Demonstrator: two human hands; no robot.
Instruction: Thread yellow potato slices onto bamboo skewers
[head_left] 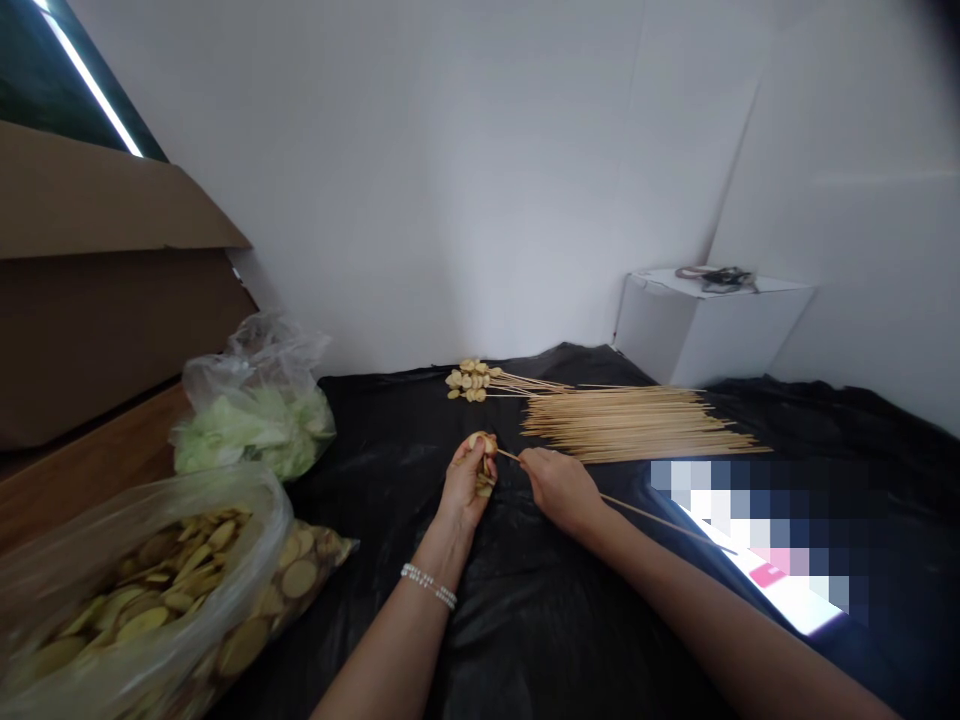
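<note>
The left hand [466, 482] is closed around a small stack of pale yellow round slices [484, 470], gripping them between fingers and thumb just above the black plastic sheet [525, 600] that covers the work surface. A beaded bracelet [429, 586] circles that wrist. The right hand [559, 485] sits just beside it, pinched narrow on a thin bamboo skewer [637, 512]; the skewer's tip reaches into the slices in the left hand, while its long shaft runs back past the right wrist toward the lower right.

Beyond the hands, a loose pile of bare bamboo skewers [637, 425] lies on the black sheet, its sticks roughly parallel and pointing left to right. At the pile's left end, a few finished skewers loaded with yellow slices [471, 381] rest near the white wall [450, 180].

To the left, well apart from the hands, a clear plastic bag of round yellow-brown slices [150, 590] lies open in the near corner, and behind it a second clear bag holding pale green leaves [251, 420] sits against a brown cardboard box [112, 300].

To the right, a glowing screen with a blurred-out display [757, 540] lies flat on the sheet near the right forearm. Farther back stands a white box [705, 330] with a dark tangled item on top, too small to identify.
</note>
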